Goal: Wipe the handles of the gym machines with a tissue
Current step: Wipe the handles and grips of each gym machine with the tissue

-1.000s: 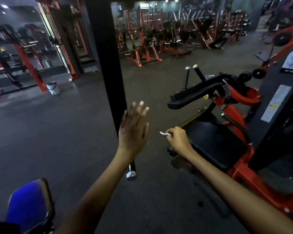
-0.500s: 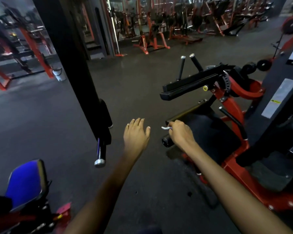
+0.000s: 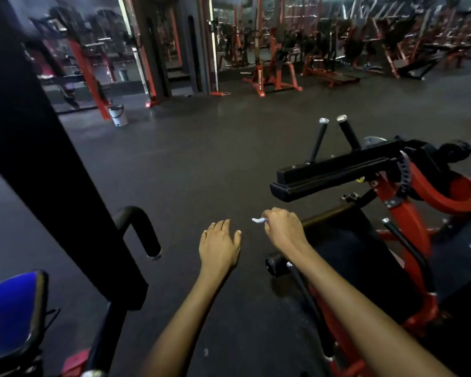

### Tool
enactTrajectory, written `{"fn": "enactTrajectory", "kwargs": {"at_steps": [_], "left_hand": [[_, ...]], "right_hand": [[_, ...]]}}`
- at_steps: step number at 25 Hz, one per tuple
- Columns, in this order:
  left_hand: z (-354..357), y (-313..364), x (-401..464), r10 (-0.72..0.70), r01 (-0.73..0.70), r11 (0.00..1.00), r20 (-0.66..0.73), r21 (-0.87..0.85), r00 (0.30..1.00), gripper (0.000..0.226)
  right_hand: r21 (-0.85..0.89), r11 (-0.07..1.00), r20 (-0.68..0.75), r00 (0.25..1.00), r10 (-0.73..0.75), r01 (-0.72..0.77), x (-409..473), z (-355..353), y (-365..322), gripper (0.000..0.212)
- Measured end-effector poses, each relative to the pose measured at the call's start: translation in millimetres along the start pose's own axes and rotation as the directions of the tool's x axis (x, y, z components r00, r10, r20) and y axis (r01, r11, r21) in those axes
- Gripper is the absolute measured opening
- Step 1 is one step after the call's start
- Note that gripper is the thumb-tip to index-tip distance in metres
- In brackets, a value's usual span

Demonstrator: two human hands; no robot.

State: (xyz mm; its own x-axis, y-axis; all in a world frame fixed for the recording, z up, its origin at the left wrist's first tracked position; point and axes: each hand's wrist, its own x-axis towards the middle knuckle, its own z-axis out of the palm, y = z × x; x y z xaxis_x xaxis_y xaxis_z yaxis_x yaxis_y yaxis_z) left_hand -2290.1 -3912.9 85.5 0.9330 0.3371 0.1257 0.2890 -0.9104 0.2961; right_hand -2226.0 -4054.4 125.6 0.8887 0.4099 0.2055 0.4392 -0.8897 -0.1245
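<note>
Both bare forearms reach forward from the bottom edge, toward twelve o'clock. The left hand (image 3: 219,247) hangs palm down with its fingers straight and loosely together, holding nothing. At its two o'clock, just apart, the right hand (image 3: 283,229) is curled into a fist, knuckles up; it seems to pinch a white scrap at its fingertips, though the blur leaves that uncertain.

A curved handle (image 3: 140,229) lies left of both hands, a machine seat (image 3: 346,257) right, a bin (image 3: 118,115) far behind.
</note>
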Motion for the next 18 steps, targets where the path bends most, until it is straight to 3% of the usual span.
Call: {"fn": "enactTrajectory", "kwargs": {"at_steps": [10,18], "left_hand": [[4.3,-33.6,157.6,-0.259,0.257,0.965,-0.060,-0.043,0.964,0.050],[-6.6,-112.3,287.1,-0.517,0.523,0.852,-0.180,-0.013,0.837,0.051]], "right_hand": [[0.105,0.968,0.037,0.972,-0.234,0.229,204.8,46.9,-33.9,0.026],[0.204,0.849,0.015,0.865,-0.501,0.488,380.0,100.9,-119.3,0.025]]}}
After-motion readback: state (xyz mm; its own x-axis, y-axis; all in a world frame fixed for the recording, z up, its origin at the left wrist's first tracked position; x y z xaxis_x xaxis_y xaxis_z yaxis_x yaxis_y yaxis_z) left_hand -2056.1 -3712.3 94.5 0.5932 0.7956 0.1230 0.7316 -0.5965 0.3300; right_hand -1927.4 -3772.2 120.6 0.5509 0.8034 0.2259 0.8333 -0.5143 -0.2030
